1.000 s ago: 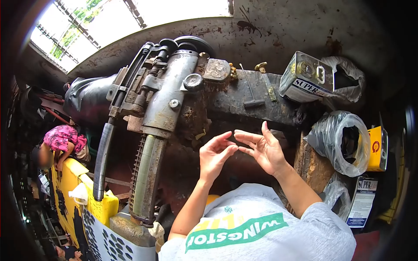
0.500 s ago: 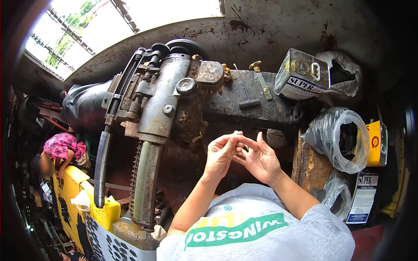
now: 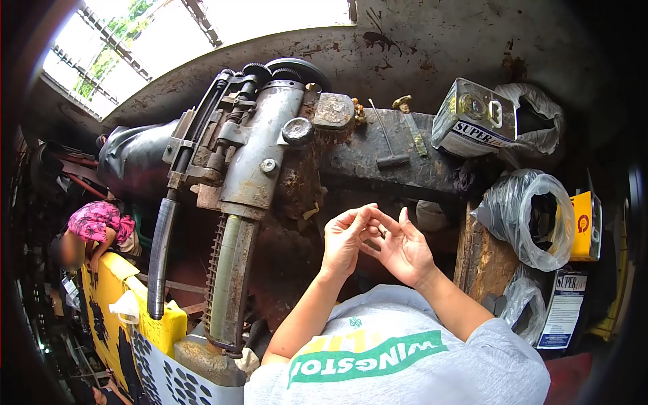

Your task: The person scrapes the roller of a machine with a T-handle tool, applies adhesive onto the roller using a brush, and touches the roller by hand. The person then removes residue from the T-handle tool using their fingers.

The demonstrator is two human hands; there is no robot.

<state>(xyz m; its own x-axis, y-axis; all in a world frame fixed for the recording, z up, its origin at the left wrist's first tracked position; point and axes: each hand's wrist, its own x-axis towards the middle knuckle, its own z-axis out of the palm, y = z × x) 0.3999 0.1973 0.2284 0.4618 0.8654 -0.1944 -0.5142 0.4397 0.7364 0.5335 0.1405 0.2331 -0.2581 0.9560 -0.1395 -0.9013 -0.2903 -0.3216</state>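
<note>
In front of the grey shirt (image 3: 385,337), my two hands meet in mid-air. My left hand (image 3: 344,243) is closed in a pinch, thumb and fingertips around the tip of a finger of the other hand. Palm up, my right hand (image 3: 403,253) has its thumb raised apart and its fingers stretched toward the left one. No separate object shows between them; anything tiny there is hidden. Beyond the hands, on the dark bench (image 3: 378,162), lie a T-handled tool (image 3: 391,160) and a worn hammer (image 3: 410,125).
A large metal machine (image 3: 253,155) stands at left. Toward the right are a SUPER-labelled can (image 3: 474,118), a plastic-lined container (image 3: 526,219), a yellow can (image 3: 584,226) and another labelled can (image 3: 563,307). A person in a pink shirt (image 3: 101,226) bends over yellow material (image 3: 111,290) at far left.
The hands keep nearly the same pose, fingers still touching. The view has shifted slightly, so the machine and bench appear a little further right.
</note>
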